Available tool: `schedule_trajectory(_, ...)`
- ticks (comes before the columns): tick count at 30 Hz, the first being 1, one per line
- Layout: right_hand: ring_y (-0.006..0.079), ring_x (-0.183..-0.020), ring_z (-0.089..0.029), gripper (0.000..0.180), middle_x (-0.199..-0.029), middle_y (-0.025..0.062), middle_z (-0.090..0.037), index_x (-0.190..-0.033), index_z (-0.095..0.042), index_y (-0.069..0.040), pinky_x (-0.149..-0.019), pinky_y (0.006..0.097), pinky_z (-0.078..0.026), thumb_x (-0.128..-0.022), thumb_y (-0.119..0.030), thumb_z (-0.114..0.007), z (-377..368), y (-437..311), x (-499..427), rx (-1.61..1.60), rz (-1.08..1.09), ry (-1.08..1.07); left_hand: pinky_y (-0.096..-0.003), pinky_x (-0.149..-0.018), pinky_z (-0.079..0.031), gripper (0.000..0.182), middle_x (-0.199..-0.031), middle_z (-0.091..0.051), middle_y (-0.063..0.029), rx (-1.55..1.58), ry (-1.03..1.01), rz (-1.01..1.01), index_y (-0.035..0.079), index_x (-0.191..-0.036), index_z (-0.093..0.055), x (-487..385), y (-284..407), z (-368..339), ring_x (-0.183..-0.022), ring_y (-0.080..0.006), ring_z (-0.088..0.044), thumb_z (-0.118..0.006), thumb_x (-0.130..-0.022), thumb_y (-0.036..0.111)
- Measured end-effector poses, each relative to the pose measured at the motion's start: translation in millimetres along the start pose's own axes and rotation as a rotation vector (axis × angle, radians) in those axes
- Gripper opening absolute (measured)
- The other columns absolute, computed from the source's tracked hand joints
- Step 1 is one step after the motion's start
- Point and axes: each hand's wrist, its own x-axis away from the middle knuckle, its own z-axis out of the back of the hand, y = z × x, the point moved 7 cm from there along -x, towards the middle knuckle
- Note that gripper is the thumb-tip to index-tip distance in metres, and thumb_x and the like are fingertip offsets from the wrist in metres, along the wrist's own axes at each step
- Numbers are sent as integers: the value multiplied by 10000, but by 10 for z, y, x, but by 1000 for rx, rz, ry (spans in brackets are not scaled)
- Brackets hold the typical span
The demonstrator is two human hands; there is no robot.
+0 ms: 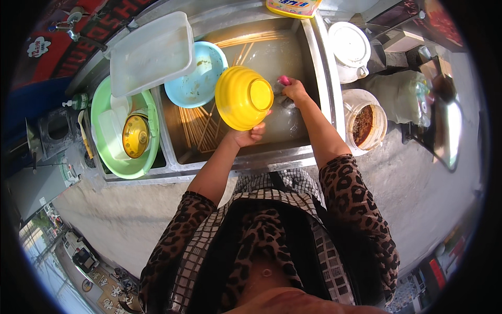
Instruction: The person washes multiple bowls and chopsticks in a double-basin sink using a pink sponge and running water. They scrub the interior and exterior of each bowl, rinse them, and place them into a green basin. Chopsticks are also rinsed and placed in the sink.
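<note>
My left hand (pixel 248 135) grips a yellow bowl (pixel 235 98) by its lower edge. The bowl is tipped on its side over the sink, its foot ring facing right. Just right of it, my right hand (pixel 296 92) is closed around a small pink item (pixel 284 80), whose kind I cannot tell. Beneath both hands is cloudy water (pixel 270 55) in a stainless steel sink (pixel 329 78). A light blue basin (pixel 192 88) with food scraps inside sits left of the yellow bowl. Wooden chopsticks (pixel 196 125) lie in the sink, with more along its far side.
A translucent plastic tub (pixel 151 51) rests slanted across the blue basin and a green basin (pixel 147 165). The green one holds white containers and a patterned yellow bowl (pixel 135 135). Right of the sink stand a white lidded bucket (pixel 349 43) and an open jar (pixel 378 131) of reddish-brown contents.
</note>
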Motion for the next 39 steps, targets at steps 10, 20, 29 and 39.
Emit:
schedule_trajectory(10, 318, -1050, -593, 507, -1109, 172, -643, -1250, -597, -47, -944, 371, -473, -747, -78, -652, -168, -994, 1318, -23, 590, 84, -205, -477, -335, 254, -636, -423, 4, 344, 19, 52, 106, -873, -578, -375, -163, 154, -568, -107, -408, -562, -951, 348)
schedule_trajectory(20, 378, -949, -594, 334, -961, 167, -669, -1032, -667, -43, -897, 416, -485, -701, -43, -625, 72, -1224, 1257, 331, 696, 178, -204, -505, -343, 268, -619, -417, -1, 384, -124, 197, 114, -970, -591, -264, -203, 24, -573, -88, -379, -517, -971, 372)
schedule_trajectory(29, 233, -968, -609, 302, -987, 1, -684, -943, -720, -133, -856, 375, -510, -667, -29, -658, -7, -1325, 1607, 953, 847, 71, -183, -478, -327, 237, -579, -384, -10, 382, -349, 40, 94, -1160, -526, -84, 74, 100, -546, -87, -362, -468, -1007, 266)
schedule_trajectory(39, 309, -1257, -447, 444, -1382, 86, -467, -1303, -496, -150, -991, 454, -447, -868, -140, -584, -143, -393, 203, 1210, 380, 247, -173, -424, -296, 657, -519, -334, 12, 313, -219, 78, 68, -1541, -199, -10, -43, -112, -452, -58, -290, -492, -1001, 301)
